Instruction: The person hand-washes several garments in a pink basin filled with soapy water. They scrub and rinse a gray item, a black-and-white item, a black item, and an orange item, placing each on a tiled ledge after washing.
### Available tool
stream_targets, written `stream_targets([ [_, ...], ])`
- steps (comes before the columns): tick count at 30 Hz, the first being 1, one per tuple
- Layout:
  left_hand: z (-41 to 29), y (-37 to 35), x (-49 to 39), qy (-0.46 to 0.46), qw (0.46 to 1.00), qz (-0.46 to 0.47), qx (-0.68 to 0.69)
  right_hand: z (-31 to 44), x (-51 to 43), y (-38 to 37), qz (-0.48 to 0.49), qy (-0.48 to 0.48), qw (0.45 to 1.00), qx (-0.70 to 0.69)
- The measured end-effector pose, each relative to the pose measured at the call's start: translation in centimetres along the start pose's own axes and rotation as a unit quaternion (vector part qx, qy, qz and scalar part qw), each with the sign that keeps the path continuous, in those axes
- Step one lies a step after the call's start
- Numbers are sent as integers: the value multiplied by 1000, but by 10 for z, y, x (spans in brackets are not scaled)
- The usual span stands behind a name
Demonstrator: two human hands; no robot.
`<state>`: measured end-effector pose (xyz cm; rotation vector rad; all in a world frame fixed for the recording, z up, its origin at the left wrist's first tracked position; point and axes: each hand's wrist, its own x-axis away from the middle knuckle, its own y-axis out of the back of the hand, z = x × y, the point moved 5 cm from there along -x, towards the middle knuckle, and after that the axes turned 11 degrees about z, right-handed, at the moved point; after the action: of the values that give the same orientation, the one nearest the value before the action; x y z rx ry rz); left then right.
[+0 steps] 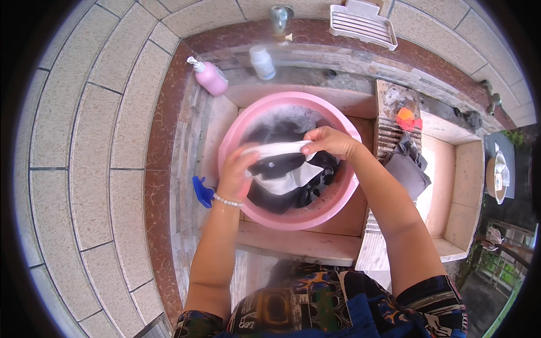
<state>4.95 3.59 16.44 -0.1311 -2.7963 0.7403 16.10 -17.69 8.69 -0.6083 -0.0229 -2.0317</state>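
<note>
A white cloth (pixel 277 150) is stretched between my two hands above a pink plastic basin (pixel 291 224). My left hand (pixel 240 169), with a beaded bracelet at the wrist, grips its left end. The thumb and fingers of my right hand (pixel 325 143) pinch its right end. Part of the white fabric hangs in a fold (pixel 291 179) just over the dark wet clothes (pixel 274 198) in the basin. Suds (pixel 296 116) float along the basin's far side. Whether the lower fold touches the water, I cannot tell.
The basin stands in a tiled sink (pixel 296 247). Behind it are a pink pump bottle (pixel 211 78), a white bottle (pixel 263 63) and a tap (pixel 280 19). A blue plastic object (pixel 203 192) lies left. On the ribbed washboard ledge (pixel 386 137) rest grey cloth (pixel 405 171) and an orange-red item (pixel 406 119).
</note>
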Motion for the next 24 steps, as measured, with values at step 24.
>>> stream_targets([
  [24, 76, -13, -11, 32, 937, -197, 285, 60, -13, -113, -363, 228, 796, 427],
])
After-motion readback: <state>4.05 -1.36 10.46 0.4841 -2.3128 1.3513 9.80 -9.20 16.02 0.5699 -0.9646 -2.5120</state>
